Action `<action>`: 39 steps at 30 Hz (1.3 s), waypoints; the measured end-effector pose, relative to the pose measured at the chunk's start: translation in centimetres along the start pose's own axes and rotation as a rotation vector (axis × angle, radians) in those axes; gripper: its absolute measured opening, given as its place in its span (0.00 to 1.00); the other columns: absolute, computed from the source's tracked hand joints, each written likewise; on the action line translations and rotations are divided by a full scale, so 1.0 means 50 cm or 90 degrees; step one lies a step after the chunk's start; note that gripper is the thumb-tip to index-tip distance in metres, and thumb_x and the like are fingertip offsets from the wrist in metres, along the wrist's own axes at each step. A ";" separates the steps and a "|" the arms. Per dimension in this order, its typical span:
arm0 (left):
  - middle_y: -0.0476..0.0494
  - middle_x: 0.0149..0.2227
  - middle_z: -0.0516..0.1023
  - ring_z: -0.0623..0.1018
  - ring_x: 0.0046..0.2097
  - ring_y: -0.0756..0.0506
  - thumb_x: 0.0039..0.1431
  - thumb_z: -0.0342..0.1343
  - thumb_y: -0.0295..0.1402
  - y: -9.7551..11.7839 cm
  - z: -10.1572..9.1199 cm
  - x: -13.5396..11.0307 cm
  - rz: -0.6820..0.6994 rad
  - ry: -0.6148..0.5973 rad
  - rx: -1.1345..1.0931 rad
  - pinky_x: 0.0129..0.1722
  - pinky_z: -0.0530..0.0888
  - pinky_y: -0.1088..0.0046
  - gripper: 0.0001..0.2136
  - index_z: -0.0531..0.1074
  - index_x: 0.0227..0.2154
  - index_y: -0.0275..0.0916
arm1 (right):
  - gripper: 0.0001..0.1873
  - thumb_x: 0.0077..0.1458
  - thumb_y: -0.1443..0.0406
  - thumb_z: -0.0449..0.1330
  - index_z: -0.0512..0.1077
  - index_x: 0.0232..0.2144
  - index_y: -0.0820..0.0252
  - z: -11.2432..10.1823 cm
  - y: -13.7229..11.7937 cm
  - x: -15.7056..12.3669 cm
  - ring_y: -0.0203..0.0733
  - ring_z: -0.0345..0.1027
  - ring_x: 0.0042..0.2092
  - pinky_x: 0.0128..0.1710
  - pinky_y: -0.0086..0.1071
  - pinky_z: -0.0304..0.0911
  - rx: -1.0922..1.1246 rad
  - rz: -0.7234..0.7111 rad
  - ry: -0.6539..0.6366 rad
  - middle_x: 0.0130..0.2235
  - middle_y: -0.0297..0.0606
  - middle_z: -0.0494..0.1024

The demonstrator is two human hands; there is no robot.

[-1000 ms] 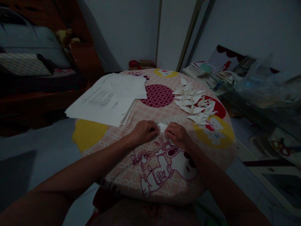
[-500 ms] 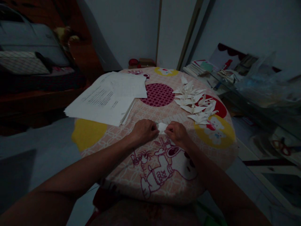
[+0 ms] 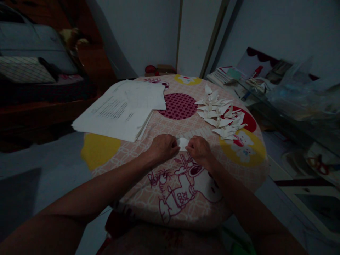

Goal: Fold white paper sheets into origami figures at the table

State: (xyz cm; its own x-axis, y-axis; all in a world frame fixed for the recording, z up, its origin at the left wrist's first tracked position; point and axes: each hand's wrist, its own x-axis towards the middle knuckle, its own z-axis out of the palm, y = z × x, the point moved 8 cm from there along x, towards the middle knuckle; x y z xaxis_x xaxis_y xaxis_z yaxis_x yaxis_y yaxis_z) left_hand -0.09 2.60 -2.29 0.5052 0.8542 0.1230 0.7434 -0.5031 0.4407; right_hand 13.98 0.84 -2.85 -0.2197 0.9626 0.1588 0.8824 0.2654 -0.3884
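Note:
A small folded piece of white paper (image 3: pixel 183 143) lies on a round table with a cartoon-print cloth (image 3: pixel 170 177). My left hand (image 3: pixel 162 146) pinches its left side with curled fingers. My right hand (image 3: pixel 199 149) pinches its right side the same way. Both hands rest on the cloth near the table's middle. Most of the paper is hidden between my fingers.
A stack of printed white sheets (image 3: pixel 119 109) covers the table's far left. Several folded white paper cranes (image 3: pixel 220 117) lie at the far right. Books and clutter (image 3: pixel 231 76) and plastic bags (image 3: pixel 300 95) sit to the right. Dark furniture (image 3: pixel 39 78) stands at left.
The hands stay pinched on the small paper with only slight finger movement. The view has shifted a little downward.

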 end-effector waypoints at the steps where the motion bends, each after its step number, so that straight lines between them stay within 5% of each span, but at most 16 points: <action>1: 0.44 0.26 0.74 0.72 0.29 0.46 0.55 0.58 0.32 0.004 -0.001 -0.002 0.012 0.003 -0.009 0.32 0.68 0.69 0.04 0.74 0.27 0.37 | 0.09 0.52 0.67 0.64 0.72 0.21 0.58 0.000 0.000 0.001 0.39 0.64 0.33 0.35 0.33 0.60 0.002 0.004 -0.008 0.29 0.37 0.74; 5: 0.43 0.36 0.77 0.76 0.37 0.47 0.61 0.51 0.26 0.043 -0.003 -0.013 0.177 0.013 -0.071 0.38 0.72 0.71 0.08 0.76 0.38 0.37 | 0.08 0.52 0.68 0.63 0.73 0.21 0.59 -0.006 0.000 0.002 0.39 0.64 0.32 0.34 0.32 0.58 0.018 0.011 -0.020 0.29 0.37 0.74; 9: 0.43 0.38 0.79 0.78 0.40 0.47 0.63 0.50 0.25 0.055 -0.001 -0.020 0.282 -0.001 -0.107 0.40 0.74 0.72 0.12 0.79 0.38 0.39 | 0.08 0.52 0.68 0.63 0.73 0.21 0.58 -0.009 0.002 0.002 0.39 0.65 0.32 0.32 0.32 0.57 0.031 0.020 -0.024 0.28 0.37 0.74; 23: 0.45 0.35 0.81 0.78 0.35 0.51 0.60 0.52 0.26 0.027 -0.008 -0.008 0.251 -0.061 -0.198 0.35 0.71 0.75 0.11 0.81 0.36 0.38 | 0.09 0.55 0.65 0.62 0.70 0.23 0.57 0.002 -0.001 -0.006 0.43 0.64 0.35 0.36 0.35 0.58 -0.026 -0.010 0.010 0.31 0.39 0.74; 39: 0.43 0.38 0.80 0.79 0.37 0.49 0.63 0.52 0.23 0.042 0.010 -0.021 0.345 -0.055 -0.031 0.37 0.75 0.75 0.15 0.82 0.43 0.43 | 0.05 0.48 0.66 0.67 0.73 0.24 0.59 -0.017 -0.001 0.001 0.39 0.67 0.34 0.36 0.31 0.58 0.082 0.061 -0.028 0.31 0.36 0.75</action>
State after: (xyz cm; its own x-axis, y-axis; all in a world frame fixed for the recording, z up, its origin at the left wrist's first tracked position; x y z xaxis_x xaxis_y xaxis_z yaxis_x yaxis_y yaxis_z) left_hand 1.16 0.58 -1.95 0.8454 0.4603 0.2711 0.3474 -0.8592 0.3756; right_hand 14.28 0.82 -2.08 -0.1571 0.9847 0.0761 0.8402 0.1737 -0.5138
